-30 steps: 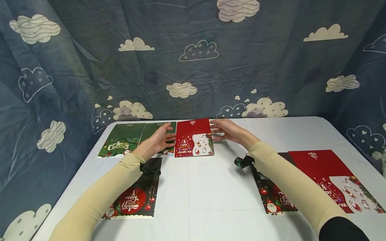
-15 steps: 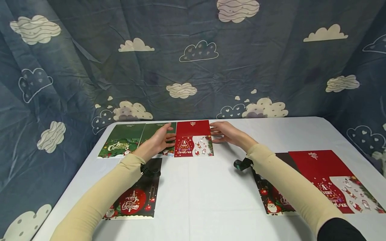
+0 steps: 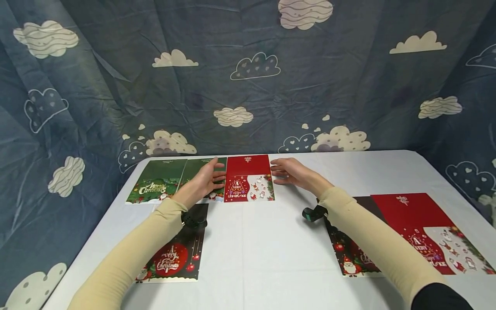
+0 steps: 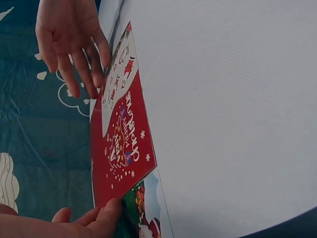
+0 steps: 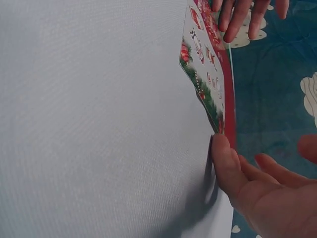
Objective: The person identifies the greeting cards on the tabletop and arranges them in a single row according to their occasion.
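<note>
Straightened since a second ago, that red card joins two green cards along the table's far edge, left hand and right hand flanking it, fingers spread, three seemingly placed, three nearer cards perhaps left.

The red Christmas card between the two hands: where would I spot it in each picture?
Head: the red Christmas card is just below centre, between the left hand and right hand.
Left wrist: left of centre, around mid-height.
Right wrist: upper right of centre.
Shared landmark: the right hand, upper left in the left wrist view, lower right in the right wrist view.
</note>
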{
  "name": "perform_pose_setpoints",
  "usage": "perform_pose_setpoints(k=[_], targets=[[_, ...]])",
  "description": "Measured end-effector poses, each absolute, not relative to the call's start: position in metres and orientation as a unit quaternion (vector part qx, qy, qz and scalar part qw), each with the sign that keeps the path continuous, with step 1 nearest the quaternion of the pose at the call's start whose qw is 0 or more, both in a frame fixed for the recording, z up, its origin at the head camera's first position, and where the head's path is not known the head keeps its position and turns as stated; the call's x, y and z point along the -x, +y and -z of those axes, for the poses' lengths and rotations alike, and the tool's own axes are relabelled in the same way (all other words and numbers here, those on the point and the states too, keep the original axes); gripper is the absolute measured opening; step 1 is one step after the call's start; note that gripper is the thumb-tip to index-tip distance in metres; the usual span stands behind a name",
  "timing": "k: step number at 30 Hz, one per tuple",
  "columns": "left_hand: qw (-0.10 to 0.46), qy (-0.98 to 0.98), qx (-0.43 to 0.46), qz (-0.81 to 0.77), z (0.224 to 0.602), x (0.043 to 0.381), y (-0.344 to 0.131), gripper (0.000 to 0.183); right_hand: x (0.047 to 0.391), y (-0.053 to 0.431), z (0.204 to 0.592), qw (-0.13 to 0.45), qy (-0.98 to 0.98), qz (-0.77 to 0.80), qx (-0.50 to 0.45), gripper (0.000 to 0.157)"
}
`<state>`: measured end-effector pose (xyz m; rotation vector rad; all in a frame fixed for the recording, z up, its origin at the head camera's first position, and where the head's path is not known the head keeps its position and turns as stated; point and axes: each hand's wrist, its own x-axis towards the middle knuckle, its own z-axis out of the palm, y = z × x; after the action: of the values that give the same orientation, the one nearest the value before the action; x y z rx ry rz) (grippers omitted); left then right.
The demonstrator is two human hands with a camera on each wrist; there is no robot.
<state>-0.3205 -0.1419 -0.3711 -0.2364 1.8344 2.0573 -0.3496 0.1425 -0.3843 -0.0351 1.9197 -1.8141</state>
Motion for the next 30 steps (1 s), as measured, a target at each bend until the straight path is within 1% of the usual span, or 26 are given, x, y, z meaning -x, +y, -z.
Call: perform_pose_setpoints(k=[8,17,23,30], targets=[[0.186,0.653,0.072,-0.731,0.368,0.317,-0.146,0.056,0.339,0.156,0.377,0.234,0.682,0.692,0.021,0.056],[0.179,0.659,0.062,-0.728,0.363,0.308,-0.143,0.053,0.315,0.174,0.356,0.223,0.684,0.692,0.056,0.054],[0.190,0.665,0.035,-0.722,0.364,0.297,-0.131,0.051,0.291,0.190,0.345,0.219,0.689,0.687,0.069,0.052],[0.190,0.670,0.008,-0.717,0.359,0.279,-0.108,0.042,0.266,0.217,0.334,0.207,0.717,0.661,0.082,0.053]])
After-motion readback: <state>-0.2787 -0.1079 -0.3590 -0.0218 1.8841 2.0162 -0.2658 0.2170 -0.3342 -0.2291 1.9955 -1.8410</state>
